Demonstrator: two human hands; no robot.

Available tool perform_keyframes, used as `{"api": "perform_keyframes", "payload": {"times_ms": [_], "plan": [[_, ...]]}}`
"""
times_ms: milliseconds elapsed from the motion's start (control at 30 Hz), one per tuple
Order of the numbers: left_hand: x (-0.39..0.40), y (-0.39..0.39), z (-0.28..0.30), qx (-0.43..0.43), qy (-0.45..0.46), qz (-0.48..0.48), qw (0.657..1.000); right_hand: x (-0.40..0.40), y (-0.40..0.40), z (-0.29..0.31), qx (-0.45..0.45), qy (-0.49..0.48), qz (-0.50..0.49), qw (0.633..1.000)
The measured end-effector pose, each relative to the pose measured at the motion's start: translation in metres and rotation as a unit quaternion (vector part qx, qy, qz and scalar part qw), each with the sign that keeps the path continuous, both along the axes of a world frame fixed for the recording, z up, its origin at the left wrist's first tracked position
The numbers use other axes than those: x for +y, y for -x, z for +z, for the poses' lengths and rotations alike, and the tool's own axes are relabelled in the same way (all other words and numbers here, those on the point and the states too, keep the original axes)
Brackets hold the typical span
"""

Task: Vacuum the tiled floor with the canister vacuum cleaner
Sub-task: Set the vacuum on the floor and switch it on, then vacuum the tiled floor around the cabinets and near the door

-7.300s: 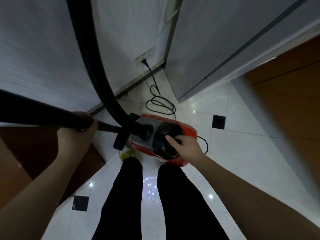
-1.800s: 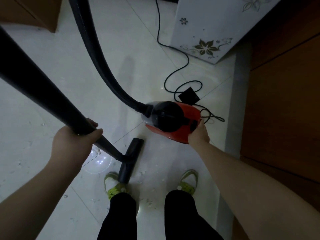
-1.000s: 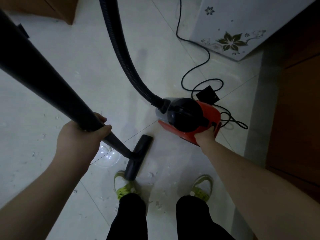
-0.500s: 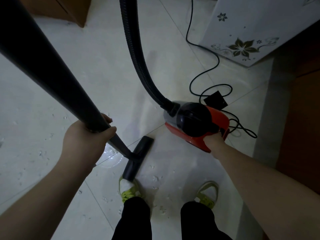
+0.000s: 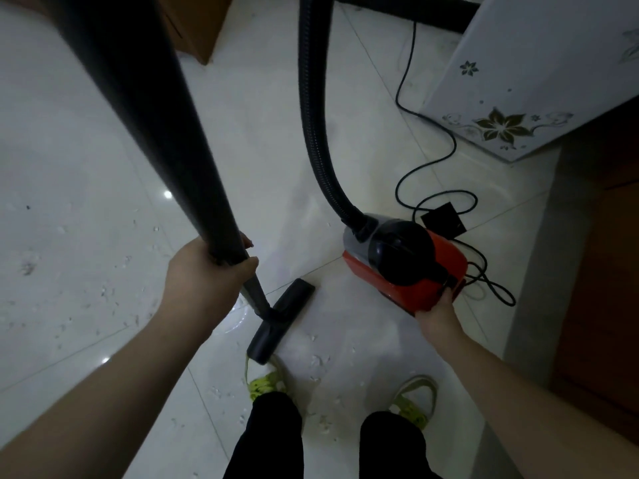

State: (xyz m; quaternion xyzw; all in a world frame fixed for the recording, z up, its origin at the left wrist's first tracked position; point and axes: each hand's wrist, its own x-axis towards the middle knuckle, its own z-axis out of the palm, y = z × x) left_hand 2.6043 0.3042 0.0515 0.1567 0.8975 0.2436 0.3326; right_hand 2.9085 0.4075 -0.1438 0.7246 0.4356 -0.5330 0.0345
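Both arms were bare and extended forward and down from the lower corners of the frame. The left forearm ran from the lower left up toward the centre; the left hand (image 5: 204, 281) was closed in a full fist around the wand (image 5: 193, 188), thumb wrapped over the near side, fingertips just showing at the far side, back of the hand toward the camera. The right forearm ran from the lower right up toward centre right; the right hand (image 5: 436, 314) reached to the rear end of the canister (image 5: 411, 267), fingers curled over its edge, wrist roughly straight. Both legs in dark trousers stood at the bottom centre, feet apart.
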Motion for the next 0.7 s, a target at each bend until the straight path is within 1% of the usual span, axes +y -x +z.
{"api": "perform_keyframes", "payload": {"times_ms": [67,133,167,233,300,367,433,500,533,600,633,700], "plan": [[-0.005,0.003,0.011,-0.009,0.015,-0.002,1.000,-0.019,0.004,0.040,0.012,-0.022,0.123,0.992],[-0.012,0.008,0.022,-0.019,0.029,0.000,0.999,-0.030,0.020,0.094,0.008,-0.071,0.238,0.969],[-0.016,0.012,0.029,-0.022,0.036,-0.002,0.999,-0.034,0.032,0.128,0.025,-0.107,0.278,0.954],[-0.027,0.019,0.043,-0.016,0.058,-0.026,0.998,-0.039,0.062,0.208,0.088,-0.197,0.334,0.917],[-0.038,0.027,0.058,0.004,0.089,-0.078,0.993,-0.038,0.094,0.292,0.140,-0.305,0.369,0.867],[-0.047,0.034,0.070,0.009,0.112,-0.116,0.987,-0.035,0.122,0.359,0.176,-0.437,0.403,0.785],[-0.059,0.042,0.093,0.004,0.131,-0.136,0.982,-0.034,0.148,0.414,0.194,-0.528,0.447,0.696],[-0.069,0.046,0.117,0.004,0.145,-0.158,0.977,-0.033,0.168,0.450,0.172,-0.580,0.502,0.618],[-0.073,0.048,0.129,0.008,0.150,-0.169,0.974,-0.032,0.177,0.461,0.136,-0.593,0.538,0.583],[-0.082,0.051,0.149,0.009,0.159,-0.183,0.970,-0.030,0.186,0.476,0.032,-0.591,0.620,0.514],[-0.087,0.053,0.158,0.005,0.163,-0.186,0.969,-0.029,0.186,0.482,-0.012,-0.579,0.646,0.497],[-0.096,0.055,0.171,0.005,0.173,-0.201,0.964,-0.022,0.187,0.500,-0.077,-0.557,0.670,0.484]]}}
